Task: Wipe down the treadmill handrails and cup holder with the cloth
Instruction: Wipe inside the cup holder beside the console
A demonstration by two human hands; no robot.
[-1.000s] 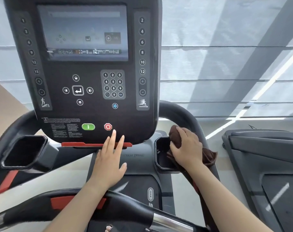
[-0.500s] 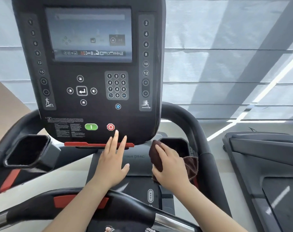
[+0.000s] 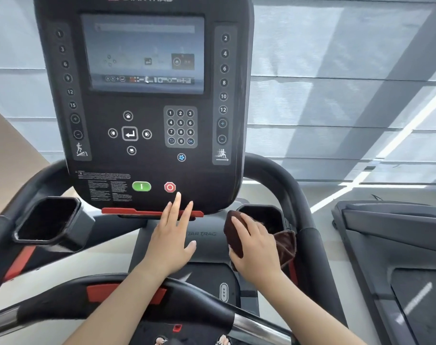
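Grey window blinds (image 3: 336, 100) stand behind the treadmill console (image 3: 142, 145). My right hand (image 3: 258, 247) clasps the brown cloth (image 3: 234, 235) against the near-left rim of the right cup holder (image 3: 261, 212); a second ago it pressed over the holder's right side. My left hand (image 3: 170, 242) remains flat and empty, fingertips at the red strip (image 3: 127, 211).

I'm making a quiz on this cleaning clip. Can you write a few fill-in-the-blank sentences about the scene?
1. The right hand presses a ____ cloth by the right cup holder.
2. The left hand lies open, holding ____.
3. The round stop button is ____.
4. The left cup holder holds ____ cloth.

Missing words: brown; nothing; red; no
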